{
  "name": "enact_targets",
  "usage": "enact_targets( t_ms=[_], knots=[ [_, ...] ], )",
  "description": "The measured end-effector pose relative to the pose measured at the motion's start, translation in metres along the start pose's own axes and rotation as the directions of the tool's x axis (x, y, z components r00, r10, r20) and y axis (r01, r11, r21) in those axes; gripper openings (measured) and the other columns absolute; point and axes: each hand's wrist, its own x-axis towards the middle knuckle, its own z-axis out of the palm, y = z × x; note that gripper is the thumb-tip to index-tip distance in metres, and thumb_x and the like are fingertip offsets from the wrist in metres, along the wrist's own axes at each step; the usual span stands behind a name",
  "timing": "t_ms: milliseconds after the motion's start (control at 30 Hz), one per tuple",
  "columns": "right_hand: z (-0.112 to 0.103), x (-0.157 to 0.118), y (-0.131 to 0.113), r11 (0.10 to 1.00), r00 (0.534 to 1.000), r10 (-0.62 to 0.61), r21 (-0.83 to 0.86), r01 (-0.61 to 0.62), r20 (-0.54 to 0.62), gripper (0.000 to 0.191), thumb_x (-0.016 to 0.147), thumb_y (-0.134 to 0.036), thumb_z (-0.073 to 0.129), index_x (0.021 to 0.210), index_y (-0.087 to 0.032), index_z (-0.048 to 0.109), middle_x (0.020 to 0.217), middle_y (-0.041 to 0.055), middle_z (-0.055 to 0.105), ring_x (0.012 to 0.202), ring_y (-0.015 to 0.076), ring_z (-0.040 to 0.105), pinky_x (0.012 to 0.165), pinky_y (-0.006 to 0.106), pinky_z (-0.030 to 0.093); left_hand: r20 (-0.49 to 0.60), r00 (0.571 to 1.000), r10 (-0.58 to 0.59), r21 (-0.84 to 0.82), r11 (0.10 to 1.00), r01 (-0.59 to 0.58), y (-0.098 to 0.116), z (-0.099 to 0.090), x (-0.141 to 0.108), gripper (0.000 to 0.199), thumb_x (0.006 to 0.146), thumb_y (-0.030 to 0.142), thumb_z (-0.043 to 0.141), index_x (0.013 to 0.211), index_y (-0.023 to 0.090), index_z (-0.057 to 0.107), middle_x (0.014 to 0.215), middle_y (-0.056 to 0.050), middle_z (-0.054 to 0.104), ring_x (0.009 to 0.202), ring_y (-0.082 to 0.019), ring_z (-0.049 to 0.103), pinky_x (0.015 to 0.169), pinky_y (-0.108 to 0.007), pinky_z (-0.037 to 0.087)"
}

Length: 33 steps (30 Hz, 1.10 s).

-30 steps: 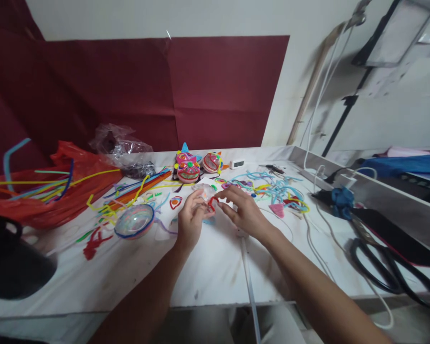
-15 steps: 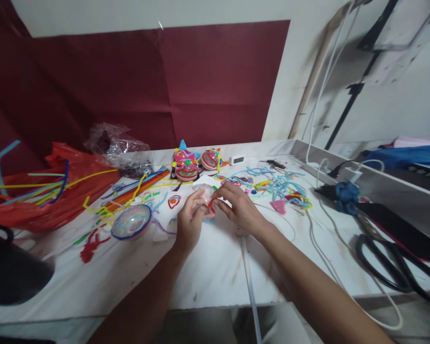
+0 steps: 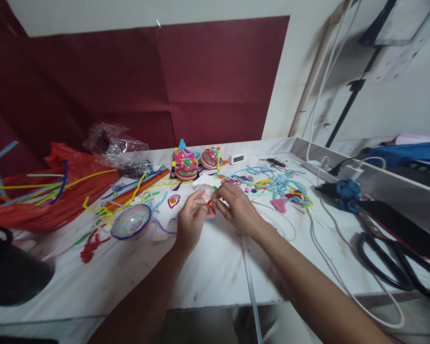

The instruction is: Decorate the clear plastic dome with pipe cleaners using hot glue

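Note:
In the middle of the table, my left hand (image 3: 191, 219) is closed, pinching a small red pipe-cleaner piece (image 3: 211, 209). Thumb and fingers of my right hand (image 3: 237, 206) are pressed together on the same piece from the other side. Something clear and plastic-like (image 3: 203, 190) shows behind my fingers, mostly hidden. Left of my hands lies a red, eye-shaped pipe-cleaner piece (image 3: 174, 201) with an orange centre. Farther left rests a clear bowl (image 3: 131, 222) with a blue rim. Two colourful animal-face crafts (image 3: 186, 168) stand behind my hands.
Orange pipe cleaners (image 3: 138, 191) and a red plastic bag (image 3: 89, 191) lie left. Tangled light-blue pipe cleaners (image 3: 283, 184) lie right, with a white digital display (image 3: 236, 159) behind. Large black scissors (image 3: 383, 263) and cables are at the right edge, a black mug (image 3: 17, 267) at the left.
My fingers shift only slightly around the red pipe-cleaner piece, which appears turned a little. Both hands stay in the same place, and the other things keep their positions.

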Motion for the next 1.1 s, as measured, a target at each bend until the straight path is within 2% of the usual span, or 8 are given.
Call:
enact_targets(
  t_ms=[233, 633, 1100],
  knots=[
    [-0.0010, 0.0003, -0.0048, 0.999, 1.000, 0.009, -0.037, -0.008, 0.013, 0.019, 0.108, -0.020, 0.057, 0.098, -0.026, 0.072, 0.097, 0.0119, 0.073, 0.094, 0.0317, 0.071, 0.086, 0.047, 0.057, -0.018, 1.000, -0.010, -0.024, 1.000, 0.010, 0.0026, 0.0012, 0.0008, 0.049, 0.066, 0.032, 0.081, 0.114, 0.020, 0.077, 0.082, 0.001, 0.072, 0.076, -0.022, 0.077, 0.063, -0.036, 0.073],
    [0.0011, -0.0010, -0.0077, 0.998, 1.000, 0.017, -0.054, -0.017, 0.005, 0.018, 0.106, -0.016, 0.058, 0.098, -0.025, 0.071, 0.097, 0.0109, 0.074, 0.093, 0.0299, 0.070, 0.084, 0.043, 0.053, -0.026, 1.000, 0.009, -0.020, 1.000, -0.009, 0.0017, 0.0009, 0.0016, 0.046, 0.069, 0.032, 0.083, 0.112, 0.018, 0.078, 0.077, 0.003, 0.072, 0.072, -0.018, 0.075, 0.055, -0.026, 0.065],
    [0.0068, -0.0026, -0.0066, 0.996, 0.999, -0.005, -0.089, 0.002, -0.042, 0.015, 0.106, -0.015, 0.060, 0.097, -0.023, 0.069, 0.096, 0.0086, 0.075, 0.092, 0.0274, 0.070, 0.081, 0.039, 0.049, -0.037, 0.999, 0.000, 0.011, 1.000, 0.000, 0.0009, -0.0004, 0.0032, 0.049, 0.065, 0.033, 0.082, 0.112, 0.019, 0.077, 0.075, 0.003, 0.072, 0.073, -0.021, 0.076, 0.057, -0.030, 0.068]
  ],
)
